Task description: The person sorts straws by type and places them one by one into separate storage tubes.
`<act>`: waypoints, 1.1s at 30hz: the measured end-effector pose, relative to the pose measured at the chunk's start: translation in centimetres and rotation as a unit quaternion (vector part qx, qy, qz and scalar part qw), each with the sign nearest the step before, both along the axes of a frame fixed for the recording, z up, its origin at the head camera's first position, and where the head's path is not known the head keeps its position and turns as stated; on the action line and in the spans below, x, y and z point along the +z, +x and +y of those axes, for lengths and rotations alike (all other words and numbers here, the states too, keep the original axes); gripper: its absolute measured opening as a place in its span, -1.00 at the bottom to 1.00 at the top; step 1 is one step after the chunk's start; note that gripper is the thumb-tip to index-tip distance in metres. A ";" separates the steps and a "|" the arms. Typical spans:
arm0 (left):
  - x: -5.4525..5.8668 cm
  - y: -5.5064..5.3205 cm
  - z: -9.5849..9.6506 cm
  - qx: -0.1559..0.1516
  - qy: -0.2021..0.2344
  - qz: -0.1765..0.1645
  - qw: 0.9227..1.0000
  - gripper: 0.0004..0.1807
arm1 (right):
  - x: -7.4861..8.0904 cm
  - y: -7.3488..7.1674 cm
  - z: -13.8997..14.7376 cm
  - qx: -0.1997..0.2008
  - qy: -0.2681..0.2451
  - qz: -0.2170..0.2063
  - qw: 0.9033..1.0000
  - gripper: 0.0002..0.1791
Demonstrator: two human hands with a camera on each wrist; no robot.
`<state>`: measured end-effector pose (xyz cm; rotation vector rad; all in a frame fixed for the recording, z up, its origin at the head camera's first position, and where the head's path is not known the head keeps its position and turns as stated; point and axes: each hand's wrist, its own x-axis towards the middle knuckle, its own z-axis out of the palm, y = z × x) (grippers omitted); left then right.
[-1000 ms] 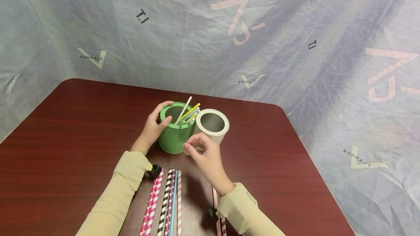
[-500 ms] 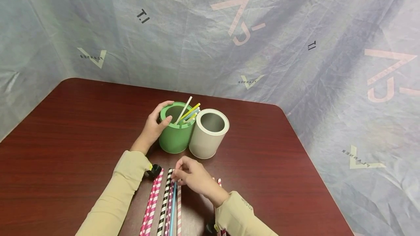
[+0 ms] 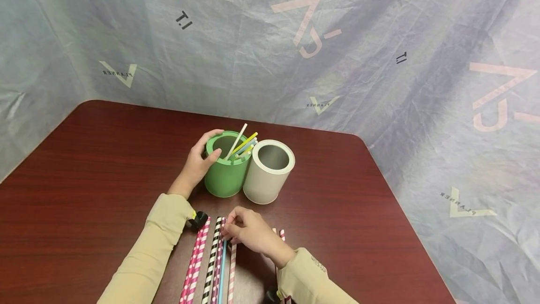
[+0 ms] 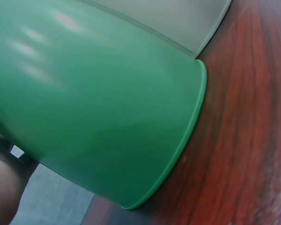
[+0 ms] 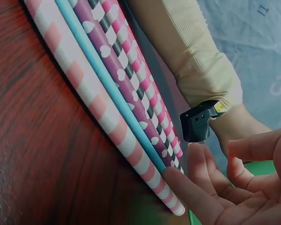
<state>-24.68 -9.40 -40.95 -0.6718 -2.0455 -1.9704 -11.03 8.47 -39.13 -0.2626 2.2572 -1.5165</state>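
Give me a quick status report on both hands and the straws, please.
Left hand gripping green cylindrical can. Right hand at slim light-blue straw end, no clear grip. Possibly in the way: pink-striped white straw close alongside.

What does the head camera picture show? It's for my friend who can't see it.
A person's left hand holds a green can of thin straws; their right hand is at the ends of mostly patterned straws lying on a dark red table. A pale can stands beside the green one.
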 end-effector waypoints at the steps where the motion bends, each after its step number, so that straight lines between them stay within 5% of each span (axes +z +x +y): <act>1: 0.0 0.0 0.0 0.000 0.000 0.001 1.000 -0.43 | 0.1 0.0 0.1 0.000 0.005 0.004 1.000 -0.93; 7: 0.0 0.1 0.0 0.004 -0.005 -0.003 1.000 -0.42 | 0.4 0.0 0.4 0.023 0.075 0.047 0.996 -0.92; 14: 0.1 0.1 -0.1 0.000 -0.006 -0.013 1.000 -0.42 | 0.4 0.0 0.5 0.066 0.181 0.094 0.977 -0.85; 25: 0.2 0.1 -0.1 -0.002 -0.009 -0.013 1.000 -0.42 | 0.3 -0.1 -0.7 0.135 0.370 0.231 0.890 -0.80; 28: 0.1 0.1 -0.1 0.000 -0.010 -0.013 1.000 -0.42 | 0.2 -0.1 -1.0 0.141 0.393 0.244 0.875 -0.75; 33: 0.1 0.1 -0.1 0.000 -0.012 -0.018 1.000 -0.41 | 0.0 -0.1 -1.5 0.142 0.411 0.250 0.865 -0.66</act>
